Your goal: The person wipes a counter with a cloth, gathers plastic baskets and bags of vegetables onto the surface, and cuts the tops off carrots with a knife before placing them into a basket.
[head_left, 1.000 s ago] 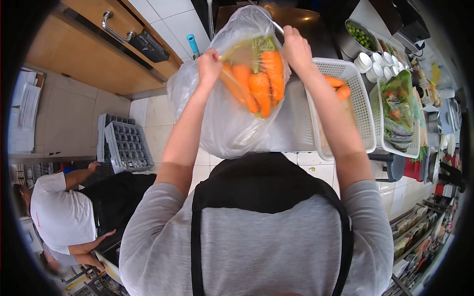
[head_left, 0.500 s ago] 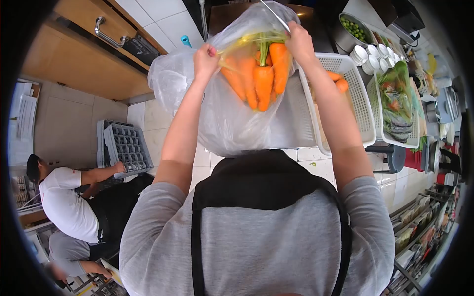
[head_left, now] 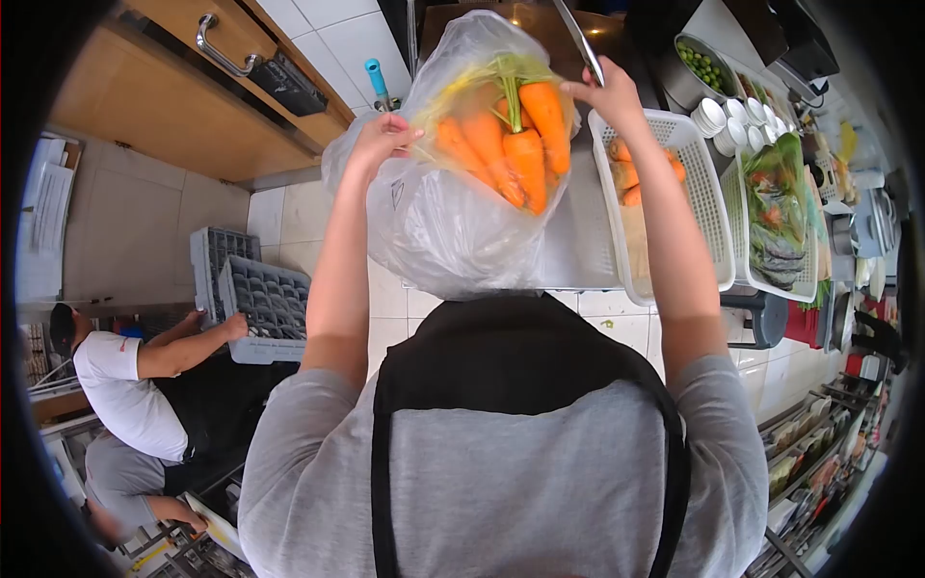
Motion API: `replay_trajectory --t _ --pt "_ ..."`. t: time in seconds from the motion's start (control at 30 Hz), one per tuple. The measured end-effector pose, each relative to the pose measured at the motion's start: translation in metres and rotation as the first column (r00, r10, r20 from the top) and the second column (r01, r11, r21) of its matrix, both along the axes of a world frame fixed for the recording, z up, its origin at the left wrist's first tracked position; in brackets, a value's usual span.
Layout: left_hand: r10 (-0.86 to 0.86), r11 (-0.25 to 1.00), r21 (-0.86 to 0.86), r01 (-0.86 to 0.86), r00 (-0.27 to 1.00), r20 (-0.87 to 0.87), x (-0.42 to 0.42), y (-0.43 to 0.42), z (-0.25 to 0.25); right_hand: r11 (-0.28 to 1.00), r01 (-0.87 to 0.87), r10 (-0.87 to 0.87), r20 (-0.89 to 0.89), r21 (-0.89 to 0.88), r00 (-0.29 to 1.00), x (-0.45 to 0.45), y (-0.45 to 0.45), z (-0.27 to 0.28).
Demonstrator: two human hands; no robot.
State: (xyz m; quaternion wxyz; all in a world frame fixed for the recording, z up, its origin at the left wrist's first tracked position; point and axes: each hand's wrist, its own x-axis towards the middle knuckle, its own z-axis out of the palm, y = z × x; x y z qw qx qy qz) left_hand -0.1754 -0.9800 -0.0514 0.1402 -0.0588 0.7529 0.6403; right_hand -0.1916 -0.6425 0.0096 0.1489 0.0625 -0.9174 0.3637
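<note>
A clear plastic bag [head_left: 424,226] lies on the counter in front of me, with several orange carrots [head_left: 523,164] showing inside a yellowish inner bag [head_left: 448,96]. Green stem stubs top the carrots. Beside the bag's left edge is my left hand [head_left: 379,144], its fingers stretched toward the yellowish plastic. My right hand [head_left: 612,96] grips a knife [head_left: 581,40] whose blade points up and away. Its index finger reaches to the right edge of the bag.
A white basket [head_left: 718,207] with several carrots stands at right, and another basket [head_left: 814,260] holds bagged vegetables. Beyond are white cups [head_left: 734,133] and a pot of green fruit [head_left: 682,87]. At left, a co-worker [head_left: 130,385] handles grey racks [head_left: 255,347].
My hands have moved apart from the bag's mouth, and the left fingers have loosened from the plastic. The bag has settled lower. At left, the co-worker's rack has shifted.
</note>
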Motion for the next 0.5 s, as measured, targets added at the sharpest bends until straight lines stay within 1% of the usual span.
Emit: replay_trajectory --t 0.03,0.07,0.1,0.13,0.17,0.2,0.23,0.27,0.3,0.33,0.37,0.43,0.47,0.5 --pt "0.069 0.959 -0.234 -0.159 0.934 -0.349 0.012 0.009 0.012 0.993 -0.024 0.027 0.021 -0.118 0.999 0.015 -0.006 -0.002" --pt "0.036 0.844 -0.383 -0.376 0.751 -0.659 0.020 0.020 0.017 0.971 -0.045 0.056 0.039 -0.236 0.998 0.029 -0.016 -0.007" --pt "0.038 0.843 -0.382 -0.379 0.750 -0.661 0.024 0.032 0.014 0.956 -0.103 0.105 -0.010 -0.276 0.994 0.043 -0.031 -0.015" --pt "-0.104 0.861 -0.401 -0.313 0.663 -0.742 0.029 0.047 0.008 0.968 -0.098 0.110 0.040 -0.233 0.993 0.052 -0.046 -0.030" --pt "-0.239 0.869 -0.428 -0.248 0.548 -0.802 0.031 0.062 0.001 0.966 -0.100 0.112 0.038 -0.238 0.993 0.053 -0.062 -0.060" --pt "-0.339 0.844 -0.513 -0.155 0.588 -0.734 0.032 0.075 -0.015 0.965 -0.102 0.114 0.037 -0.242 0.993 0.055 -0.075 -0.082" --pt "-0.434 0.807 -0.587 -0.058 0.616 -0.657 0.032 0.085 -0.034 0.965 -0.102 0.114 0.035 -0.241 0.993 0.063 -0.083 -0.079" --pt "-0.434 0.807 -0.587 -0.060 0.614 -0.659 0.036 0.093 -0.048 0.979 -0.121 0.135 0.072 -0.166 0.988 0.078 -0.089 -0.073" --pt "-0.351 0.831 -0.556 -0.033 0.744 -0.568 0.043 0.100 -0.061 0.986 -0.142 0.152 0.112 -0.091 0.982 0.088 -0.092 -0.069" --pt "-0.264 0.855 -0.519 -0.012 0.851 -0.455 0.049 0.103 -0.068 0.986 -0.141 0.150 0.109 -0.091 0.983 0.090 -0.091 -0.076" --pt "-0.267 0.855 -0.519 -0.010 0.849 -0.457 0.052 0.102 -0.069 0.989 -0.108 0.120 0.125 -0.097 0.985 0.091 -0.088 -0.089" --pt "-0.475 0.717 -0.697 -0.013 0.723 -0.502 0.062 0.100 -0.074 0.992 -0.068 0.083 0.151 -0.102 0.985 0.098 -0.080 -0.108" --pt "-0.475 0.719 -0.695 -0.011 0.723 -0.502 0.062 0.100 -0.075 0.984 -0.037 0.054 0.091 -0.173 0.994 0.100 -0.075 -0.114" --pt "-0.436 0.767 -0.641 -0.028 0.711 -0.552 0.061 0.099 -0.077 0.969 -0.011 0.019 0.032 -0.246 0.999 0.100 -0.069 -0.119"
